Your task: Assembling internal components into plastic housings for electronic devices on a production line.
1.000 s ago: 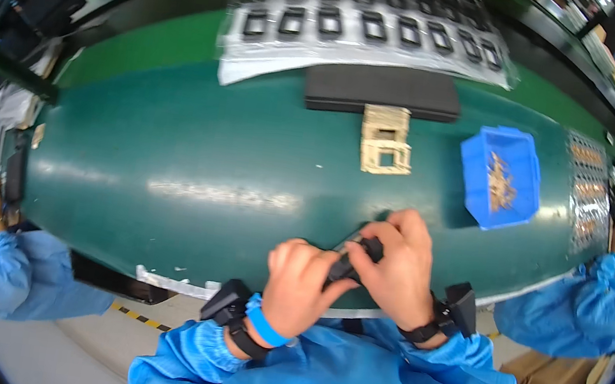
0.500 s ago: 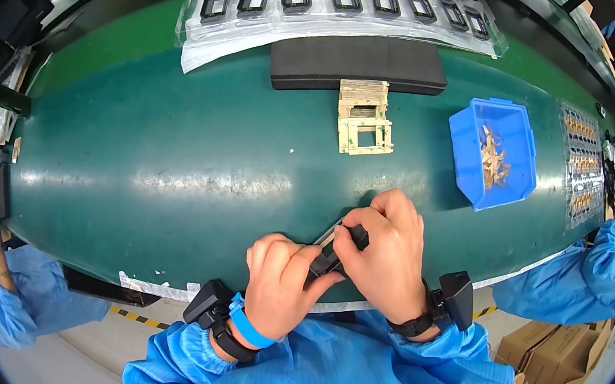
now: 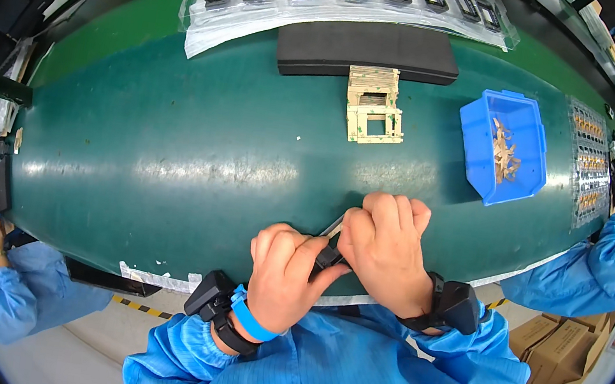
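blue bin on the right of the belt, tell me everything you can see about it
The blue bin is a small open-topped tray of what looks like moulded plastic, roughly rectangular with raised walls and a thick rim. It sits flat on the green belt, turned slightly askew, to the right of the beige frame-shaped card and apart from it. Inside lies a loose heap of small tan parts, too small to identify. Neither hand touches it; both work nearer the belt's front edge.

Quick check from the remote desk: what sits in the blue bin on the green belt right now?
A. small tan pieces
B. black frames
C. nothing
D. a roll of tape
A: the blue bin on the green belt holds a small heap of tan pieces.
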Tool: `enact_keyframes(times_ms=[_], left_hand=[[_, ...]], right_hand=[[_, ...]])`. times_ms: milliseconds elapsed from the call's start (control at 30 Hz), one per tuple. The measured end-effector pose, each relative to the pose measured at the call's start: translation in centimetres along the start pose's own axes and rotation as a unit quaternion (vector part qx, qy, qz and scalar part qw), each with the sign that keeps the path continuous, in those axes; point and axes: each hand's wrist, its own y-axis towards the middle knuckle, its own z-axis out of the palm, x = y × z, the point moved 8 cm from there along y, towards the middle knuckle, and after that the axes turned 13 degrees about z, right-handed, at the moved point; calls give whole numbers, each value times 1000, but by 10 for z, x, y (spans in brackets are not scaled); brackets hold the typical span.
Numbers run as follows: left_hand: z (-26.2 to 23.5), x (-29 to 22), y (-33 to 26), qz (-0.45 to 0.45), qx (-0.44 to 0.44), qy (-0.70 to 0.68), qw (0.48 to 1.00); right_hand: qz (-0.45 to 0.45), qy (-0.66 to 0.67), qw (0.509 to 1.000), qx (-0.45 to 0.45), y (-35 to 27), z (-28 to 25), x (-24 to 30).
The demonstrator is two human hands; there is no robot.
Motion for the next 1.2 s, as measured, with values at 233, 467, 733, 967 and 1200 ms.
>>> enact_keyframes(times_ms=[233, 467, 733, 967, 1200], left_hand=[[1, 1, 1, -7, -10, 3, 1000], [-5, 3, 3, -38, 15, -12, 999], [-17, 12, 9, -82, 74, 28, 994], [-16, 12, 23, -77, 90, -13, 993], [-1, 13, 26, -30, 51, 21, 998]], right_hand=[[85, 250, 954, 144, -1, -30, -27], [245, 185, 940, -151, 27, -123, -131], [322, 130, 922, -170, 31, -120, -183], [267, 80, 933, -227, 19, -125, -165], [104, 209, 972, 14, 10, -50, -43]])
